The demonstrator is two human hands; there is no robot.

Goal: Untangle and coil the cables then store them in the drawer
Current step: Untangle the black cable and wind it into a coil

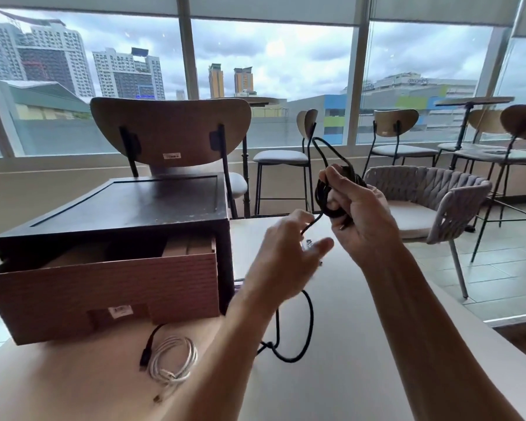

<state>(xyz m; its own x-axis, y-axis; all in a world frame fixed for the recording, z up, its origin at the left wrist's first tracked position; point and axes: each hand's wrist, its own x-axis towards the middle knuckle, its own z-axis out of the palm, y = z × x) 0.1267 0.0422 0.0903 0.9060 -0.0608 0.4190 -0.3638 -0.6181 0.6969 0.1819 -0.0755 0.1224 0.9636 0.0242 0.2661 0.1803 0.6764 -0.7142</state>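
A black cable [324, 194] is partly wound into a tight coil, which is gripped in the right hand [362, 220] with fingers and thumb curled round the bundle, raised above the table [392, 344]. One loop is seen standing up from the top of the coil. From the coil's lower edge a single strand is led down to the left hand [286, 253], where it is pinched between thumb and fingers. That hand is blurred, so the finer hold cannot be made out. The hands are near each other but apart. The rest of the cable is laid loose on the table beneath the left forearm, in a slack loop with a tangled crossing.

A white cable [173, 357] is coiled flat on the table just in front of the drawer [104, 287], and a black plug [144, 358] is seen just beside it. The drawer, with its ribbed wooden front, is pulled open from a dark cabinet [128, 208] set on the table. A wooden chair [170, 129] is placed behind the cabinet, and a woven armchair [431, 202] to the right.
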